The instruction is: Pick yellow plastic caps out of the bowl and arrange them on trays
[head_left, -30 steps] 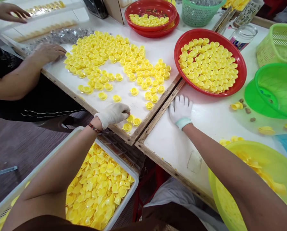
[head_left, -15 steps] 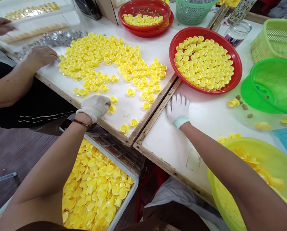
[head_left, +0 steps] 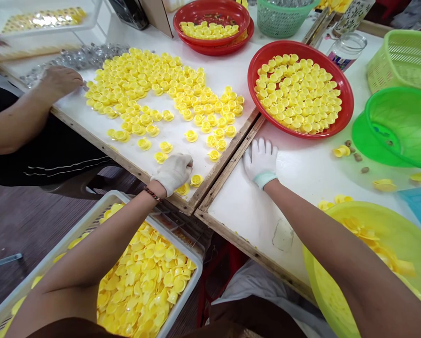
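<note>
Curling inside a white knitted glove, our left hand (head_left: 175, 171) sits low at the near corner of the left worktop (head_left: 173, 131), beside glossy yellow cups (head_left: 196, 180); its fingers are bunched together, and we cannot tell whether they grip one. Our right hand (head_left: 261, 162) lies flat on the right worktop (head_left: 238, 206), fingers apart, beside rough wooden edging (head_left: 231, 164). The yellow cups, round with flared rims, form a thick spread at far left and lie scattered nearer us. To the right, a round, smooth red plate (head_left: 347, 105) holds more, closely packed. Near left, a pale, straight-sided crate (head_left: 186, 293) holds heaped, thin yellow pieces (head_left: 143, 281).
</note>
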`<state>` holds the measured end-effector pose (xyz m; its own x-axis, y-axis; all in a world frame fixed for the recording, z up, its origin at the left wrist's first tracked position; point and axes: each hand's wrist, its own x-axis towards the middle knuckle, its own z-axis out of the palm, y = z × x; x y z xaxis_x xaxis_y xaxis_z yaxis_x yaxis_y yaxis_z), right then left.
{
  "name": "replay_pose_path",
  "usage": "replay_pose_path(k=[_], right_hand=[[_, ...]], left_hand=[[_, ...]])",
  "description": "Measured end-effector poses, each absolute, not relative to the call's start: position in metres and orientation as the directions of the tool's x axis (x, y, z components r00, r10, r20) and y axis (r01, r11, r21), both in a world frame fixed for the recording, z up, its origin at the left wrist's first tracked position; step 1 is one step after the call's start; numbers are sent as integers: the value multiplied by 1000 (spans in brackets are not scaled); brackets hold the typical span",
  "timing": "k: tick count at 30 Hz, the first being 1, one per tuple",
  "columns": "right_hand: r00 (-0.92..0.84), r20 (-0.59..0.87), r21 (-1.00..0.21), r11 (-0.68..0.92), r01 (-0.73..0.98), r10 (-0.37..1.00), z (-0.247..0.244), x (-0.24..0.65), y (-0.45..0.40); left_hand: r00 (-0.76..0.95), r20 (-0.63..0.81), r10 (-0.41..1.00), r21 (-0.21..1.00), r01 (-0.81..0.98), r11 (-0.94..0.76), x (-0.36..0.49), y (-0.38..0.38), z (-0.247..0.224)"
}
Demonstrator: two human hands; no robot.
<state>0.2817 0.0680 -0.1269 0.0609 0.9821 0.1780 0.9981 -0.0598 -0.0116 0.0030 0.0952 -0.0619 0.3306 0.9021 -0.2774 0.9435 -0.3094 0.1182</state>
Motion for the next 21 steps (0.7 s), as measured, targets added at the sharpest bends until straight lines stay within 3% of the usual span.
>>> replay_pose_path(k=[7,13,21], right_hand=[[62,176,-36,-57,998,982,-124,281,68],[63,177,-50,-55,997,982,-123,281,68],[70,160,-42,-64,997,985,-122,281,69]], left_hand=[[287,-267,920,173,953,-248,4,109,-50],[131,-100,986,408,909,-79,3,164,-33],[74,-164,984,494,869,17,3,183,-33]])
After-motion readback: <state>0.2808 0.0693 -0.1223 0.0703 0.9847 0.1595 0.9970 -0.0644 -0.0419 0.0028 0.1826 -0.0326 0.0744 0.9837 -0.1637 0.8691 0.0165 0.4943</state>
